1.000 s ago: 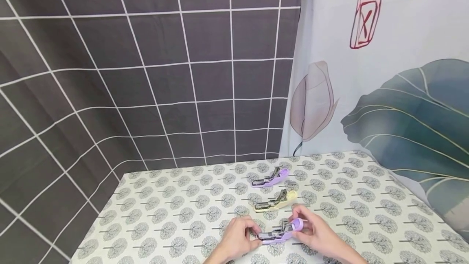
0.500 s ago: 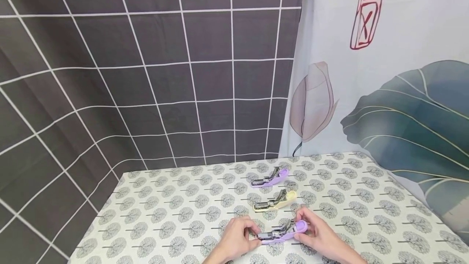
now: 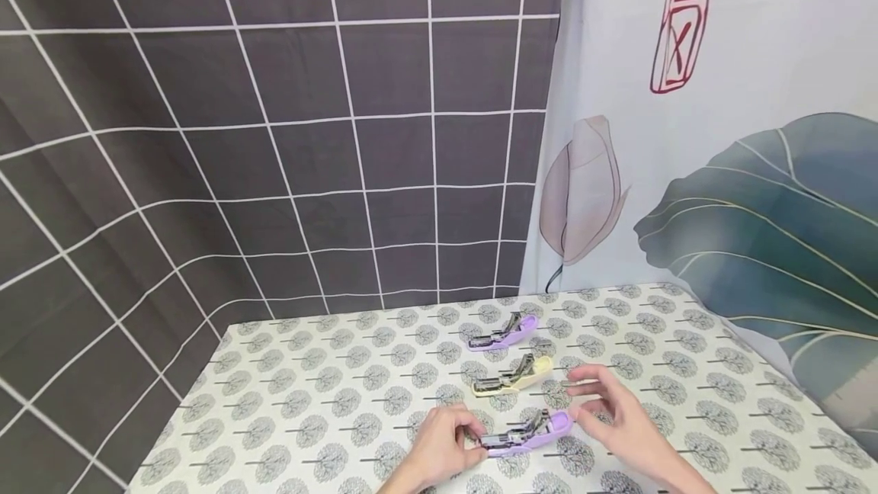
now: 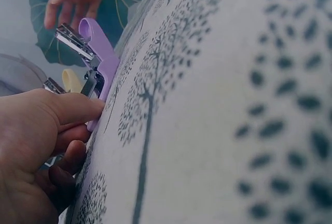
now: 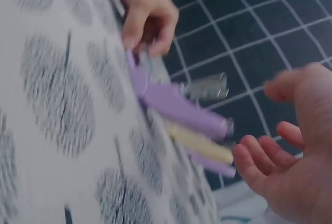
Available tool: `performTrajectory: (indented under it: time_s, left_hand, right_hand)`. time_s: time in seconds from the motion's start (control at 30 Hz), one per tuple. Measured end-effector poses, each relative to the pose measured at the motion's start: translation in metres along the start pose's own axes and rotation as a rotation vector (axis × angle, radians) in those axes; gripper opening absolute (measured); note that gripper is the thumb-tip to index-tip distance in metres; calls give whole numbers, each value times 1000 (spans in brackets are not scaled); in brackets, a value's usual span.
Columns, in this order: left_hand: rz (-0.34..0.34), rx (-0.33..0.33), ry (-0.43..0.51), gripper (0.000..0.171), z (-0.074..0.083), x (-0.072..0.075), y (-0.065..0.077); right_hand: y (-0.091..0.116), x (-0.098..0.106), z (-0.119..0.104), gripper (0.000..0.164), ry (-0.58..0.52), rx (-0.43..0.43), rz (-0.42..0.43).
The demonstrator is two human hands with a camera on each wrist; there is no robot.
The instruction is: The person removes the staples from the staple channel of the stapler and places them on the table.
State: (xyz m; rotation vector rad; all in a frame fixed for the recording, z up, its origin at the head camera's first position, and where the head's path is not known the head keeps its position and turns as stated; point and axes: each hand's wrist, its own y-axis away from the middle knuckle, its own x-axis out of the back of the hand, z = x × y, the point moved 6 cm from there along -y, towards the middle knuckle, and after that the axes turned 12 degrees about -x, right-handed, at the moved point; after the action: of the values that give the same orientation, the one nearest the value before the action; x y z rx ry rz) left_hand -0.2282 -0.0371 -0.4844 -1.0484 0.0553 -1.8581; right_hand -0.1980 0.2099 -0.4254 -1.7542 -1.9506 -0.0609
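Observation:
Nearest the person, a purple stapler (image 3: 538,439) lies opened out on the table, its metal magazine exposed and its purple cover tilted up to the right. My left hand (image 3: 439,444) pinches its left end between thumb and fingers; the left wrist view shows the thumb pressed along the purple base (image 4: 106,73). Just off the cover end is my right hand (image 3: 620,418), fingers spread and slightly bent, holding nothing. In the right wrist view a gap shows between the right hand (image 5: 301,156) and the purple stapler (image 5: 179,111).
Behind the held stapler lie a yellow stapler (image 3: 527,382) and another purple stapler (image 3: 513,336), both opened out the same way and roughly parallel. A tree-patterned cloth (image 3: 309,395) covers the table. Dark grid curtain (image 3: 274,136) and a white printed curtain (image 3: 597,82) hang behind it.
My right hand has let go of the purple stapler's cover end and moved a little right and away. The cover has tipped further right; my left hand keeps its hold.

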Motion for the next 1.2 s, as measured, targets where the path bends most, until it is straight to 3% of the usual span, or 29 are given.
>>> performTrajectory:
  time_s: [0.1, 0.2, 0.33, 0.57, 0.87, 1.2]
  left_hand:
    - [3, -9, -7, 22, 1, 0, 0]
    - [5, -25, -22, 22, 1, 0, 0]
    - [5, -41, -40, 21, 2, 0, 0]
    - [6, -23, -30, 22, 2, 0, 0]
    - [7, -36, -45, 22, 1, 1, 0]
    - [4, -28, -49, 22, 2, 1, 0]
  right_hand:
    - [1, -4, -9, 35, -45, -19, 16]
    - [3, -16, -15, 28, -106, -61, -51]
    - [9, -37, -15, 24, -187, -180, -168]
    - [17, -68, -6, 24, -198, -265, -275]
    - [17, -92, 7, 19, -183, -383, -282]
    - [15, -100, 13, 20, -172, -393, -275]
